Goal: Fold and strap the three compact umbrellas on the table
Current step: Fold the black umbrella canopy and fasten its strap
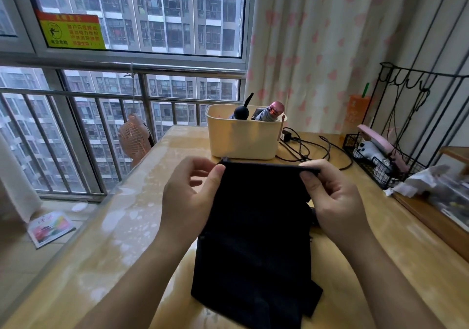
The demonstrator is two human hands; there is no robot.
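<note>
Black umbrella (256, 227): nearest to me, its dark canopy cloth hangs from the person's hands down onto the table (121, 227), with loose flaps spread at the near edge.
Left hand (187, 201): thumb and curled fingers pinch the left end of the cloth's top hem.
Right hand (335, 199): thumb and fingers pinch the right end of the same hem, so the edge is drawn taut between the two hands.
Stage: I'd say this one is mid-fold; the panels are being lined up, nothing is rolled, and I can't spot its strap.
Cream bin (243, 138): just behind the hands, holding a round-handled umbrella (241, 112) and a pink-capped umbrella (272, 111), both upright.
Progress: those two look bundled and put away, so likely two done and one left, though I can't see their straps.
Room on the left: open tabletop runs to the window-side edge, which drops away to the floor.
Room on the right: tighter, with cables (304, 148) behind the right hand and a wire basket (365, 166) near the wall.
Room ahead: little, as the bin sits close to the hem.
</note>
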